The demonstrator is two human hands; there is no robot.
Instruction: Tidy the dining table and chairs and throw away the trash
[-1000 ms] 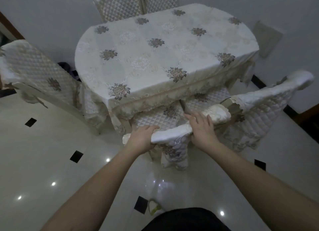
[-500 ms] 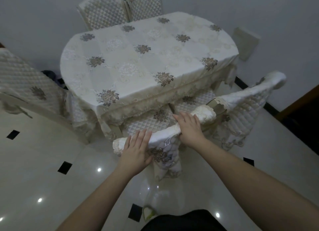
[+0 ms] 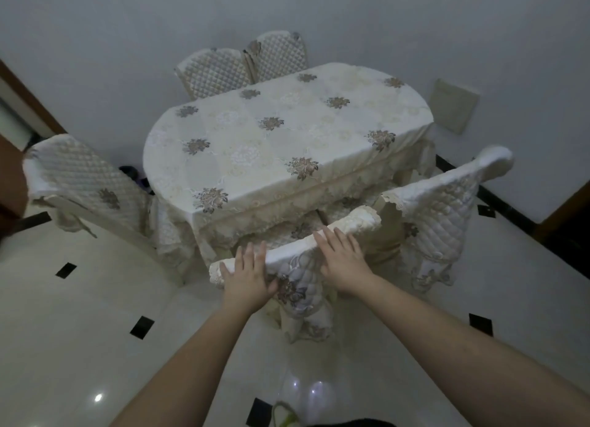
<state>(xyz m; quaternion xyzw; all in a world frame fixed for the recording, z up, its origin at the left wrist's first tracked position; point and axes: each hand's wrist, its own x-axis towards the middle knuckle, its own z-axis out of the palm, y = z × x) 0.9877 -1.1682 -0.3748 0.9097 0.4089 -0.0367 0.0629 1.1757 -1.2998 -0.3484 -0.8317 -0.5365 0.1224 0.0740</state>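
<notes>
An oval dining table (image 3: 281,139) wears a cream cloth with brown flower motifs; nothing lies on top. A chair in a quilted cream cover (image 3: 303,276) stands at the table's near side, its seat tucked under the cloth. My left hand (image 3: 247,275) lies flat with straight fingers on the left part of its top rail. My right hand (image 3: 341,259) rests with straight fingers on the rail's right part. A second covered chair (image 3: 443,209) stands right beside it.
Another covered chair (image 3: 79,184) stands left of the table, and two more (image 3: 242,65) at the far side against the grey wall. The floor is glossy white tile with small black squares (image 3: 142,327). Dark wood door frames sit at both edges.
My left hand has gone from gripping the chair's top rail to lying flat on it. The chair sits a little further under the table, and my view has pulled back.
</notes>
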